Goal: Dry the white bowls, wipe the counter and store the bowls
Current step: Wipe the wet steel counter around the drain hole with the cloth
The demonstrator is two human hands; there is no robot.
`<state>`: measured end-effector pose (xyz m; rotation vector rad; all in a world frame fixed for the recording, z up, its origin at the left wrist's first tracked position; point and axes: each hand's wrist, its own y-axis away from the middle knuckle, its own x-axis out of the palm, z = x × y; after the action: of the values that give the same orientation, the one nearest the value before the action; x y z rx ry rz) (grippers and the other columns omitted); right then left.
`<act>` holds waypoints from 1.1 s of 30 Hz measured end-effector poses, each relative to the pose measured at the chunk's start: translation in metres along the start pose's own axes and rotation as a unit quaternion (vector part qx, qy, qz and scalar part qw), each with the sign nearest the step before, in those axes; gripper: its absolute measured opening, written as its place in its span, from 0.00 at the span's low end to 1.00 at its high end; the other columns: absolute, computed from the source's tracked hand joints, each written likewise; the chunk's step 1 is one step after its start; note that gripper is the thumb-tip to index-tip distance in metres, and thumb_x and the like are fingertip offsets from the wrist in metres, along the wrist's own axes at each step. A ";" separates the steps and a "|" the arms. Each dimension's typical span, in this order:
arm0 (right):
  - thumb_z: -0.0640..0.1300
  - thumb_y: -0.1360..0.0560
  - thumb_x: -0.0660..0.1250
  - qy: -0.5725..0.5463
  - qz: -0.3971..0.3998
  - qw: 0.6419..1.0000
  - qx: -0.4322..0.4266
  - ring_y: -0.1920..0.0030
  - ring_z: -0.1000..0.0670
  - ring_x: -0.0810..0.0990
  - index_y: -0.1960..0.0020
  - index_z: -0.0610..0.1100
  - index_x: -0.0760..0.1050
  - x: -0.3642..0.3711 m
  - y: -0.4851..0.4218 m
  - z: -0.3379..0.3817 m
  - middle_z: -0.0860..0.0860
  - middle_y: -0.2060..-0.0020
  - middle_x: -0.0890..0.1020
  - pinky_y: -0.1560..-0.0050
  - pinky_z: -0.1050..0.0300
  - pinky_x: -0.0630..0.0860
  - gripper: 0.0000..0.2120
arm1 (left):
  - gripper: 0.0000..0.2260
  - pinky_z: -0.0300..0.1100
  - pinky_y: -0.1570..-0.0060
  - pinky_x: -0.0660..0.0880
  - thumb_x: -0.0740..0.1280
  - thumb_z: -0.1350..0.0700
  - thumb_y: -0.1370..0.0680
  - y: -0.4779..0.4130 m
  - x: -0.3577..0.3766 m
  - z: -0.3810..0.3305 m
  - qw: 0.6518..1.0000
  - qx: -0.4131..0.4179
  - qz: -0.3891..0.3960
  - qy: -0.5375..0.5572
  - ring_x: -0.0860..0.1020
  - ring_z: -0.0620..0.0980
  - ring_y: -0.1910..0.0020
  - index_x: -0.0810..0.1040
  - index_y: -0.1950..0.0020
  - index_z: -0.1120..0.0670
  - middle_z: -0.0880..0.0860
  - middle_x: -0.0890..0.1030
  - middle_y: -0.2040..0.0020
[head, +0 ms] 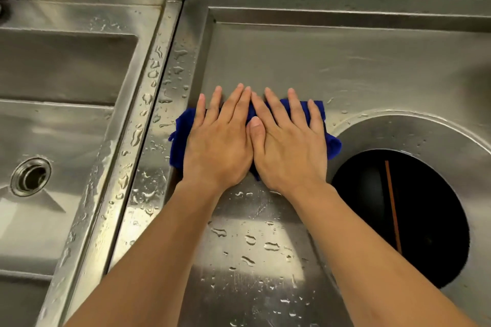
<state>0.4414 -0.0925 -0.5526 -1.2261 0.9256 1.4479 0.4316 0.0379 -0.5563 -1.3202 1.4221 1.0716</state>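
Observation:
A dark blue cloth [180,138] lies flat on the stainless steel counter [332,69]. My left hand [219,143] and my right hand [289,146] press down on it side by side, palms flat and fingers spread, with the left thumb lying over the edge of the right hand. The cloth shows at the left edge, between the fingers and at the right by the round hole. Water drops cover the counter in front of the cloth; the surface behind it looks dry. No white bowls are in view.
A round hole [403,215] in the counter opens to the right of my hands, dark inside with a thin brown stick in it. A steel sink [53,141] with a drain [31,176] lies to the left, past a wet raised rim [148,103]. A raised back edge runs along the wall.

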 end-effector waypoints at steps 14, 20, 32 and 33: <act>0.56 0.16 0.41 -0.024 0.000 1.000 -0.011 0.19 0.44 0.59 0.20 0.53 0.63 -0.004 0.139 0.022 0.52 0.22 0.68 0.20 0.42 0.52 0.27 | 0.29 0.50 0.19 0.37 0.42 0.45 0.14 0.142 0.009 -0.016 1.000 -0.011 0.006 -0.001 0.53 0.58 0.14 0.55 0.13 0.52 0.50 0.59 0.13; 0.56 0.15 0.41 -0.026 0.039 0.998 -0.036 0.18 0.44 0.55 0.19 0.54 0.59 -0.008 0.216 0.034 0.53 0.20 0.64 0.19 0.44 0.48 0.27 | 0.29 0.52 0.18 0.39 0.42 0.45 0.14 0.224 0.012 -0.026 0.999 -0.029 0.019 -0.005 0.55 0.59 0.14 0.56 0.14 0.53 0.51 0.60 0.14; 0.56 0.15 0.39 -0.030 0.033 0.999 -0.022 0.18 0.45 0.53 0.19 0.54 0.58 -0.008 0.287 0.044 0.53 0.19 0.63 0.19 0.44 0.47 0.27 | 0.31 0.52 0.19 0.36 0.37 0.43 0.16 0.291 0.013 -0.038 0.999 -0.021 0.030 -0.010 0.47 0.57 0.13 0.50 0.13 0.51 0.49 0.52 0.12; 0.56 0.16 0.39 -0.030 0.035 0.999 -0.022 0.18 0.45 0.53 0.18 0.54 0.57 -0.009 0.288 0.043 0.54 0.19 0.62 0.19 0.44 0.47 0.28 | 0.32 0.52 0.19 0.35 0.37 0.43 0.16 0.291 0.013 -0.039 0.999 -0.020 0.030 -0.014 0.46 0.57 0.13 0.49 0.13 0.51 0.49 0.52 0.12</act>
<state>0.1513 -0.1173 -0.5477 -1.1866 0.9082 1.5587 0.1384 0.0143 -0.5536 -1.2924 1.4335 1.1583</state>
